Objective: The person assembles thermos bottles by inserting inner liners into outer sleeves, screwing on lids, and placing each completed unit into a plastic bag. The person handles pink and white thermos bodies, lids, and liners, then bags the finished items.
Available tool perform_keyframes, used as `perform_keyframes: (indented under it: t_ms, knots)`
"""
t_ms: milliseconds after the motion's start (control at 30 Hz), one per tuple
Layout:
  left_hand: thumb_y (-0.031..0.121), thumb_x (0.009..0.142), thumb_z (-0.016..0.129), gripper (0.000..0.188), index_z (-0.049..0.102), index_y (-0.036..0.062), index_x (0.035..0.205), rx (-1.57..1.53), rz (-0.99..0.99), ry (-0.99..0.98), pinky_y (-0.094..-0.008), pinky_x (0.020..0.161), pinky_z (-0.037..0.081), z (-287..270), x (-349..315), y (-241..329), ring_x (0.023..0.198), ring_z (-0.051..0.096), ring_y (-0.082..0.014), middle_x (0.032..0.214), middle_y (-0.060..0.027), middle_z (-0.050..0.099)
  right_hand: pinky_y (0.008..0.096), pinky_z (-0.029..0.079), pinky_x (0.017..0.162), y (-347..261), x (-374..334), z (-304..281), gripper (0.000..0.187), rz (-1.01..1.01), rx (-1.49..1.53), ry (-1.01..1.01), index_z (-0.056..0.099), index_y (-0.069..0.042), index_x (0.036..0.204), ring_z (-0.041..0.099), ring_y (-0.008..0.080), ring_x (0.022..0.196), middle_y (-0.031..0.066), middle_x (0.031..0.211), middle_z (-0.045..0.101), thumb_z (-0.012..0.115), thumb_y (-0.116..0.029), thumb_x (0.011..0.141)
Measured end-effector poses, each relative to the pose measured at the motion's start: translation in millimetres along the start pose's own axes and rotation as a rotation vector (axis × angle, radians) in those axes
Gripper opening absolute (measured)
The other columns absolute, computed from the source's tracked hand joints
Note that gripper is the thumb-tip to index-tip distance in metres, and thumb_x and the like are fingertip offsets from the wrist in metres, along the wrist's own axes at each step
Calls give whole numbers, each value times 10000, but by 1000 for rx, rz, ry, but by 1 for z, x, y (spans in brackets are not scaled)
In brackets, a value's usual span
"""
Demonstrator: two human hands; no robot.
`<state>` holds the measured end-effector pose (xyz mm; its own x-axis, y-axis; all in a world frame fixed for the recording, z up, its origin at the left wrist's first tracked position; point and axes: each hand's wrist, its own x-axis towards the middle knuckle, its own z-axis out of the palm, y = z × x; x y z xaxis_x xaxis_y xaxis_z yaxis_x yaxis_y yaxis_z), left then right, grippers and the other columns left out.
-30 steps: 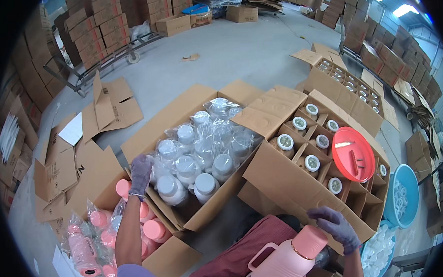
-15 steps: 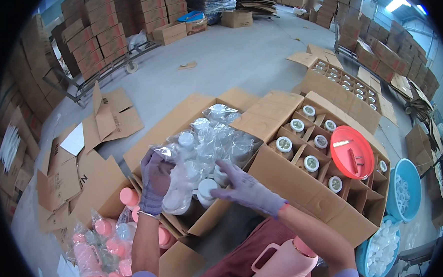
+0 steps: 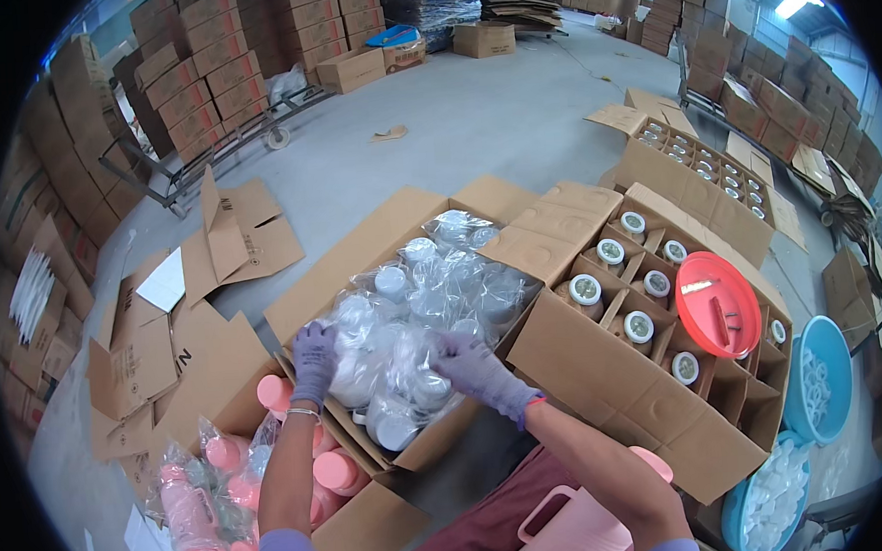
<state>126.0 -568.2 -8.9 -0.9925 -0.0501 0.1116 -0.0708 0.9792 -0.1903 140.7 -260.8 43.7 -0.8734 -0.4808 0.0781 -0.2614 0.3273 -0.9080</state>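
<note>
An open cardboard box [image 3: 359,242] in front of me is filled with white-lidded bottles in clear plastic bags. At the box's left side, my left hand [image 3: 315,362], in a purple glove, has its fingers curled at the edge of a clear plastic bag [image 3: 417,352]. My right hand [image 3: 481,375], gloved alike, pinches the bag from the right. This plastic lies over the nearest bottles, among them a white bottle [image 3: 393,424] at the box's near corner. A pink handled jug [image 3: 574,533] is by my lap, partly cut off.
A divided carton [image 3: 607,401] of jars stands at the right, with a red tray [image 3: 698,327] on top. Blue basins [image 3: 828,385] of white parts sit beyond it. Pink bottles [image 3: 340,470] fill the left box. Flattened cardboard [image 3: 147,371] lies farther left.
The plastic bag has been spread over the near bottles. My left hand has lowered to the box's side, and my right hand has closed on the plastic. The view has shifted slightly.
</note>
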Motion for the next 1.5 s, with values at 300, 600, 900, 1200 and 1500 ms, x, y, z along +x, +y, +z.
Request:
perform_keyframes:
  t_ms: [300,600,900,1200,1500]
  knots:
    - [151,902,615,138,718,108,983,-587,98,76,-364,776,529,28,6,-105,834,679,-288,876,-142,712,415,514,757,-4,-7,27,224,257,-1,-214,628,7,996,648,308,787,194,907,676,583,-143,836]
    - [308,1024,522,342,592,39,1223,-2231,361,293,-346,890,535,-187,40,27,957,634,-156,1036,-64,659,330,596,784,-93,-38,-126,274,-119,1049,195,617,-43,1118,702,175,878,85,1025,699,584,-286,998]
    - [517,995,527,776,274,19,1534,-2154,314,42,-419,1178,316,-134,52,127,1369,414,-267,1493,-143,395,352,555,910,-31,-277,-268,368,-137,825,777,530,-49,1341,613,214,1175,111,1316,609,507,-249,1033]
    - [686,749,722,1157,232,11,1552,-1159,875,-187,-452,1216,188,-62,-63,238,1483,243,-329,1603,-189,237,332,574,551,44,-557,-252,153,613,496,1411,639,-70,981,625,153,621,34,766,641,639,-209,917]
    - [437,757,821,1012,298,-16,1496,-1127,524,177,-466,1152,294,-34,-101,287,1387,332,-408,1504,-256,331,438,444,1016,-26,-531,-236,501,826,-1235,1150,555,-8,1270,556,399,1154,204,1223,596,716,-106,806]
